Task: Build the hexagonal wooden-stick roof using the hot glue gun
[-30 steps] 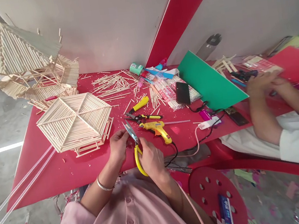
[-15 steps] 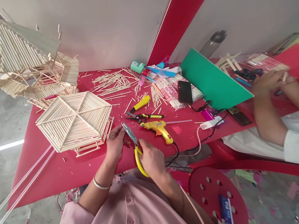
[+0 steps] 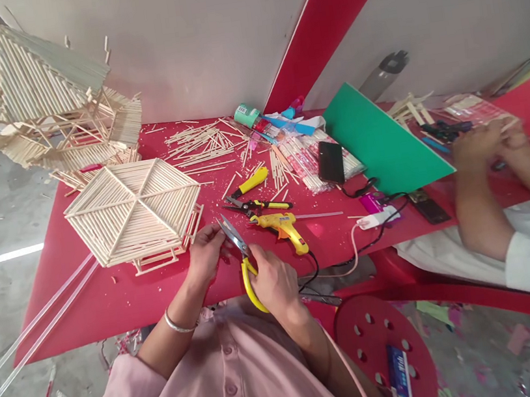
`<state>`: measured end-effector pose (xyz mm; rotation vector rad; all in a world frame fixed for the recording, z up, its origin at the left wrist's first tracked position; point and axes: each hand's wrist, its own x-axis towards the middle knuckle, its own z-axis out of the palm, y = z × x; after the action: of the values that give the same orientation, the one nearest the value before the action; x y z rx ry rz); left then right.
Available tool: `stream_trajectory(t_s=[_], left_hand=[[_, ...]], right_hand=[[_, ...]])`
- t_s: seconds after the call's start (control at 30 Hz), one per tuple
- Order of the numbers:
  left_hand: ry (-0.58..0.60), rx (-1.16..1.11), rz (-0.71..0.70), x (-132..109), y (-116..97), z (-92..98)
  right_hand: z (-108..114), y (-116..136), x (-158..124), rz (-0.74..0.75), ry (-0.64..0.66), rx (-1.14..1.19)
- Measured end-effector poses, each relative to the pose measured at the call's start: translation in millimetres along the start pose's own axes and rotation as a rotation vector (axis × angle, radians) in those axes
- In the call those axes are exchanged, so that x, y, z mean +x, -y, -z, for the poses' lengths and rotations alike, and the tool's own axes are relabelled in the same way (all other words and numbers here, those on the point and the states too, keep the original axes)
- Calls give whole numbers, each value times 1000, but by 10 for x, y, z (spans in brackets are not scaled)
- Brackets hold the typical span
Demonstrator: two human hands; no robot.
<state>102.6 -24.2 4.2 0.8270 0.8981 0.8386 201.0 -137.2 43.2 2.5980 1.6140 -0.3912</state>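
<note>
My right hand (image 3: 275, 280) is closed around the yellow handles of a pair of scissors (image 3: 235, 237), whose blades point up and to the left, slightly parted at the tips. Just left of those tips, my left hand (image 3: 205, 254) has its fingers pinched together; whatever they hold is too small to make out. Beyond my left hand lies a six-sided panel of wooden sticks (image 3: 136, 210) with stick railings under its edge. A yellow glue gun (image 3: 281, 226) rests right of the scissors, below black-and-yellow pliers (image 3: 261, 205) and a yellow-handled cutter (image 3: 252, 180).
A stick-built pavilion (image 3: 44, 98) stands back left. Loose sticks (image 3: 201, 143) are scattered behind the tools. A phone (image 3: 329, 162) lies on packs of sticks beside a green board (image 3: 382, 136). Clear glue sticks (image 3: 54, 313) overhang the left edge. A co-worker's hands (image 3: 493, 140) are at right.
The scissor tips now show a small gap where the blades looked closed before. Both hands stay in nearly the same place; the whole view has shifted slightly.
</note>
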Motion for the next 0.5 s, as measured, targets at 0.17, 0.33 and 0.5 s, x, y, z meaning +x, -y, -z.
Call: stream_trajectory(t_s=[0.17,0.33,0.5], left_hand=[[20,21,1,-9,-34,9],[14,12,5,-25,-39,8],[2,-4,21,-29,-6,4]], right_hand=[[-11,-8,5,19,-13,-1],[1,-19,15,6,34,24],[-2,-29,18,-3,43,32]])
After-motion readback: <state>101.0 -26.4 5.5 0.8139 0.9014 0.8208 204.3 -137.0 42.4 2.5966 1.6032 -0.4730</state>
